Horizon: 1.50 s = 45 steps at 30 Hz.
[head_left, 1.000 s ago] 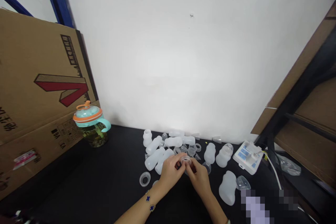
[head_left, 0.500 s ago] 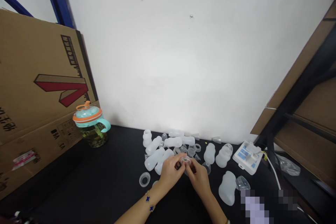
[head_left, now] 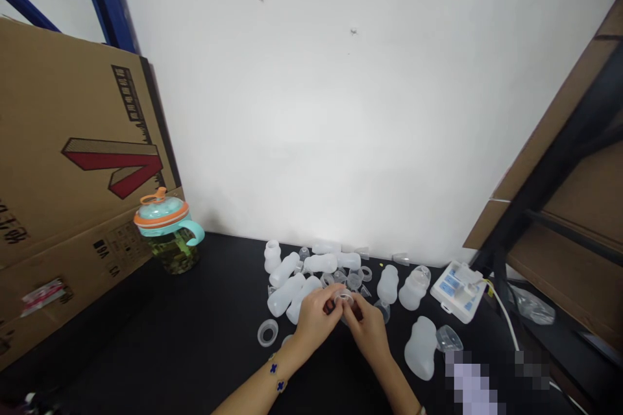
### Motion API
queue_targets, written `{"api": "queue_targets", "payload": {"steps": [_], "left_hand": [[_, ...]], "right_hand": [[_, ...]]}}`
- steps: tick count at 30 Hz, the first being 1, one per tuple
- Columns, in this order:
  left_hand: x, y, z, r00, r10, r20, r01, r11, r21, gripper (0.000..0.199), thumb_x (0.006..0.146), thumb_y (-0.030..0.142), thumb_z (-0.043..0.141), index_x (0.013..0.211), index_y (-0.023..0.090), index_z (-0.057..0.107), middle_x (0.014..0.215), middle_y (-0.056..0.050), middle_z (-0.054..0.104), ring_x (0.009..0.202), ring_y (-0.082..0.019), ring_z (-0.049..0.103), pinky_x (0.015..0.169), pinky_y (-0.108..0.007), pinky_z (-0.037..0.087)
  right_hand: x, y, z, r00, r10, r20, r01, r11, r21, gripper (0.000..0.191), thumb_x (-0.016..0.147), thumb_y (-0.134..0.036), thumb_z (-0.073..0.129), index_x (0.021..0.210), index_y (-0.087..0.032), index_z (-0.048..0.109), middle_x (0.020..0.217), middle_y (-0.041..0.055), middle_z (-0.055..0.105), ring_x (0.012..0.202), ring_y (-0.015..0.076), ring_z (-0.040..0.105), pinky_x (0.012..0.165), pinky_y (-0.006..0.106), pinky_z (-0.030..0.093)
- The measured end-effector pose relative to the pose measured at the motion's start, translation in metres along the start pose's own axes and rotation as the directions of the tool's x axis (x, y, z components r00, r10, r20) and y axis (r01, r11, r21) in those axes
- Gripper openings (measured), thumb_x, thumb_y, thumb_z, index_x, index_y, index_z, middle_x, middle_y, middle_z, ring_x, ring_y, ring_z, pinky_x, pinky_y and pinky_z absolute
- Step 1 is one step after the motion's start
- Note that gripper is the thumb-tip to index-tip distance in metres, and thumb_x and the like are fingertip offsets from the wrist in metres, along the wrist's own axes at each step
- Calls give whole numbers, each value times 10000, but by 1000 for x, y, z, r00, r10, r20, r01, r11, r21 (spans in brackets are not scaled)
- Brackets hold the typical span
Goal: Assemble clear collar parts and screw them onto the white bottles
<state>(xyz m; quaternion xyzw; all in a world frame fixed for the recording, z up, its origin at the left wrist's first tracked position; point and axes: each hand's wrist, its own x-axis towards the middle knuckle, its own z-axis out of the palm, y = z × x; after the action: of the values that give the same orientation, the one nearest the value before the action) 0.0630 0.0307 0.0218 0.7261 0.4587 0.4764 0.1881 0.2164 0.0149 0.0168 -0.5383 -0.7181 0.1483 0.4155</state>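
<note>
Head: transl. ring [head_left: 344, 295] btwn fingers [head_left: 359, 305]

L fingers [head_left: 328, 292], R fingers [head_left: 362, 305] holding clr ring [head_left: 344, 296].

Both forearms come up from the lower edge of the view and lean toward each other, so that the two hands meet in front of the body, right of center. The left forearm [head_left: 253, 389] slants up to the right, at a lower angle than the right forearm [head_left: 402, 382], which rises more steeply to the left. Both are bare. The left hand [head_left: 314, 318] shows its back, fingers bent, with a gap between thumb and forefinger. The right hand [head_left: 368, 327] also shows its back, fingers curled inward. The fingertips of both hands come close together, in a pinching pose.
</note>
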Motion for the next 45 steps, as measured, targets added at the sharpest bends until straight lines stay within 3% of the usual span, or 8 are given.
{"api": "queue_targets", "payload": {"steps": [45], "left_hand": [[0, -1, 0, 1000, 4, 2, -4, 1000, -12, 291, 854, 197, 590, 1099, 226, 744, 702, -2, 680, 601, -147, 586, 613, -250, 481]], "right_hand": [[-1, 2, 2, 1000, -4, -20, 3, 999, -36, 358, 971, -457, 481, 784, -193, 633, 594, -12, 617, 521, 142, 564, 518, 223, 353]]}}
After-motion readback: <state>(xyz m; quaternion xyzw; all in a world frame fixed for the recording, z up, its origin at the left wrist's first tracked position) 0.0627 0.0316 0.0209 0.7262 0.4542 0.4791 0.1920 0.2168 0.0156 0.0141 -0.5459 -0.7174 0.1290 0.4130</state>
